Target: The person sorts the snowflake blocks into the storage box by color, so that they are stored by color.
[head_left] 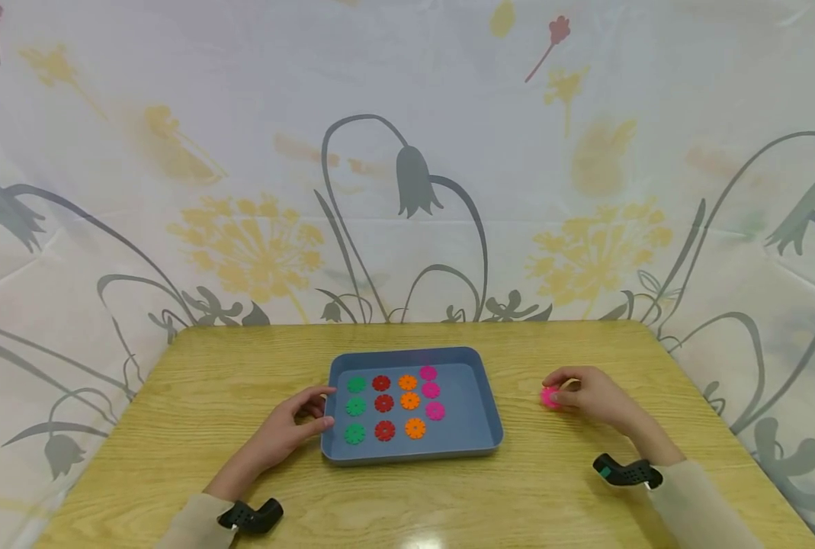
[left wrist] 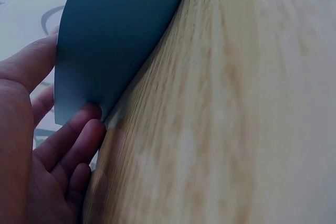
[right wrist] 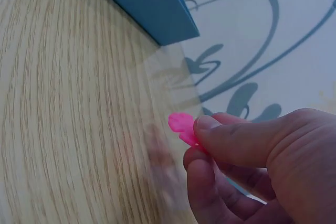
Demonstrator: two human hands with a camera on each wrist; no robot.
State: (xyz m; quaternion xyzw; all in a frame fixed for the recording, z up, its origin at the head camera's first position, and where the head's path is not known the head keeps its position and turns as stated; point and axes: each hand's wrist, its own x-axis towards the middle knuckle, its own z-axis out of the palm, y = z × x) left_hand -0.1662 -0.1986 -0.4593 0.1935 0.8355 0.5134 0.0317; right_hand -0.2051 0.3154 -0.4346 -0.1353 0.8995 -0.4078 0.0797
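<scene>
A blue-grey tray [head_left: 466, 415] lies on the wooden table, holding notched plastic discs in columns by colour: green [head_left: 355, 406], red [head_left: 383, 402], orange [head_left: 410, 400] and pink [head_left: 431, 390]. At its left side my left hand [head_left: 288, 427] grips the wall, some fingers against the outside and a digit passing behind the rim in the left wrist view. Off to the right of the tray, my right hand [head_left: 602, 400] pinches another pink disc [right wrist: 181, 123] between thumb and fingers. Part of that disc is hidden by the thumb.
Around the tray spreads a light wooden table [head_left: 242, 358]. A cloth printed with flowers [head_left: 407, 76] hangs behind its far edge. Each wrist wears a black band [head_left: 251, 517].
</scene>
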